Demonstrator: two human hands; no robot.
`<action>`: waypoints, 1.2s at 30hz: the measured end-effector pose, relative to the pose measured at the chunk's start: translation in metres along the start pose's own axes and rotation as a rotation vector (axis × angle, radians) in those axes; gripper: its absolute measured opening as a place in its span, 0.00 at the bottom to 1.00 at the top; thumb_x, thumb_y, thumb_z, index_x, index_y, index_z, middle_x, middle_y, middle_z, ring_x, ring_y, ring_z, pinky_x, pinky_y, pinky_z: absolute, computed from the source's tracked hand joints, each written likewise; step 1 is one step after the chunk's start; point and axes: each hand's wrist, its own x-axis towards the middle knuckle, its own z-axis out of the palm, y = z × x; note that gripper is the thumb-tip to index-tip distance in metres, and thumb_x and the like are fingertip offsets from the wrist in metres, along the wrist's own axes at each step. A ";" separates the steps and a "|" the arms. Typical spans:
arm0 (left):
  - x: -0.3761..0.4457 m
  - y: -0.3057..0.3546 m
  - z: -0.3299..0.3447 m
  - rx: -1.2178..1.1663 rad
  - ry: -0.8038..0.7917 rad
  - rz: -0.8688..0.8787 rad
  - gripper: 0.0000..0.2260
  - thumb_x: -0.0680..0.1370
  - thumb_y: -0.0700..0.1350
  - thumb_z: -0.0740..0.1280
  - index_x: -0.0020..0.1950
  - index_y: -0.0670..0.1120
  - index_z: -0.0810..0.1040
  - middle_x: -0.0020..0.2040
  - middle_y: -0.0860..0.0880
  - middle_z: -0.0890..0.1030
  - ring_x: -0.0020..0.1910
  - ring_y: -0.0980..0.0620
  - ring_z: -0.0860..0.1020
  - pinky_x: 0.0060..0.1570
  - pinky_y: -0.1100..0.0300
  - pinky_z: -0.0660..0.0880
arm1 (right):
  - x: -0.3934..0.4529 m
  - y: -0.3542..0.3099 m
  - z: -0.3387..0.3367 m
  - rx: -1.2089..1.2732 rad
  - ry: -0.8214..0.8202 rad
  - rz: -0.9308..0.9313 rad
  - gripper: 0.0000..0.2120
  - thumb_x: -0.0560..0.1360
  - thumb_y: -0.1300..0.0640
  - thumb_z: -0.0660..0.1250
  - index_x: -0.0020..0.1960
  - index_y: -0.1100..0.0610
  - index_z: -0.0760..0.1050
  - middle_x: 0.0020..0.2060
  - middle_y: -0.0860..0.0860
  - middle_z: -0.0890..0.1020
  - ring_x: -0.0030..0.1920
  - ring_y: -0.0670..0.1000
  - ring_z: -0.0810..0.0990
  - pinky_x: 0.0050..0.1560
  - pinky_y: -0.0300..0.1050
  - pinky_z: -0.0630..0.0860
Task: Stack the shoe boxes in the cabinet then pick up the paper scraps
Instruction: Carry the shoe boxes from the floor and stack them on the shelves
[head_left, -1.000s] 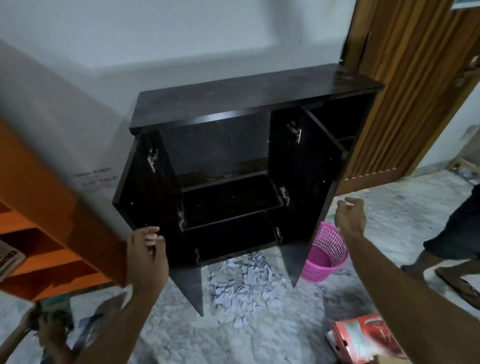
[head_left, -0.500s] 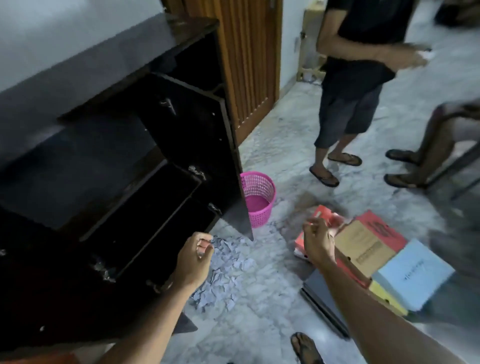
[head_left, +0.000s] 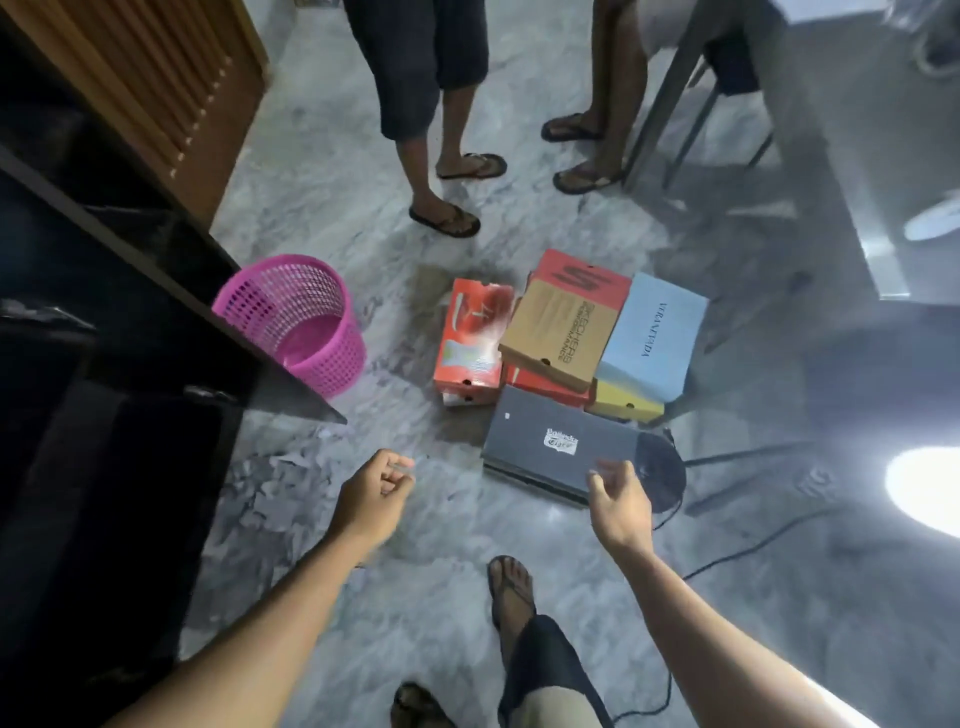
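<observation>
Several shoe boxes lie in a cluster on the marble floor: a black box nearest me, a red box to its upper left, a brown-lidded box over a red one, and a light blue box over a yellow one. My right hand hovers open at the black box's near right corner, just short of it. Over bare floor left of the boxes, my left hand is loosely curled and holds nothing. The dark cabinet stands open at the left. Grey paper scraps lie on the floor beside it.
A pink mesh basket stands by the cabinet door. Two people's legs in sandals stand beyond the boxes. A table leg rises at the upper right, a black cable runs along the floor, and my own foot is below.
My view has swung from the open cabinet to the right and down onto the boxes. Both hands have dropped toward the floor, and the right one has opened near the black box.
</observation>
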 end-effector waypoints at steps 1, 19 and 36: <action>0.018 -0.008 0.020 0.012 -0.022 0.001 0.06 0.79 0.42 0.69 0.56 0.48 0.80 0.48 0.50 0.82 0.49 0.49 0.81 0.45 0.61 0.73 | 0.016 0.022 0.006 0.002 0.023 0.014 0.12 0.81 0.53 0.65 0.61 0.57 0.75 0.58 0.58 0.82 0.58 0.59 0.81 0.53 0.48 0.72; 0.267 -0.154 0.267 -0.076 -0.192 0.248 0.23 0.73 0.68 0.62 0.65 0.59 0.74 0.62 0.59 0.82 0.61 0.52 0.79 0.64 0.50 0.75 | 0.191 0.254 0.140 0.222 0.447 -0.014 0.18 0.81 0.53 0.70 0.67 0.60 0.73 0.56 0.53 0.80 0.55 0.55 0.79 0.55 0.50 0.73; 0.210 -0.378 0.045 -0.131 0.274 -0.082 0.24 0.71 0.67 0.58 0.58 0.54 0.78 0.57 0.50 0.84 0.57 0.45 0.80 0.57 0.50 0.75 | 0.106 0.122 0.321 -0.104 -0.224 -0.559 0.18 0.75 0.39 0.71 0.54 0.51 0.73 0.47 0.47 0.86 0.44 0.49 0.85 0.40 0.49 0.77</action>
